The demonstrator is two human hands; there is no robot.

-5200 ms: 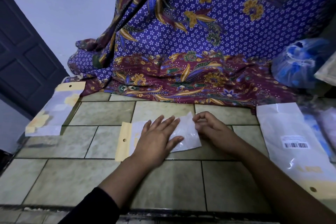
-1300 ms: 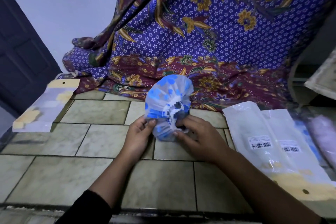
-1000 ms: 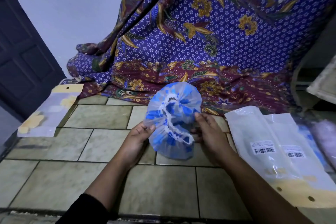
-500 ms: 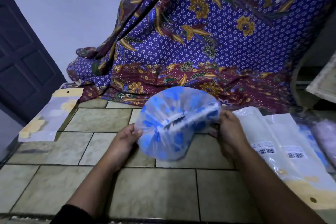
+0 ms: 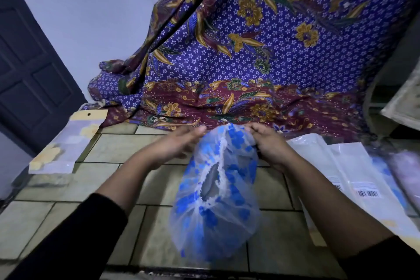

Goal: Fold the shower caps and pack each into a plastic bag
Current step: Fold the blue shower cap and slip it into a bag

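Observation:
A translucent shower cap [image 5: 216, 191] with blue patches hangs over the tiled counter [image 5: 56, 218], its elastic opening facing me. My right hand [image 5: 271, 146] grips the cap's top edge with curled fingers. My left hand [image 5: 179, 143] is blurred, its fingers stretched out straight to the cap's top left edge. Empty plastic bags [image 5: 361, 179] with barcode labels lie to the right of my right forearm. Packed bags [image 5: 66, 143] with yellow header cards lie at the far left of the counter.
A purple and maroon batik cloth [image 5: 250, 63] drapes down the back onto the counter. More bagged caps [image 5: 406, 166], blurred, sit at the right edge. A dark door [image 5: 27, 75] stands at the left. The counter's front edge runs just below the hanging cap.
The cap was stretched sideways between both hands; now it hangs lengthwise from its top edge, closer to me. My hands have come together at its top and my left fingers have straightened.

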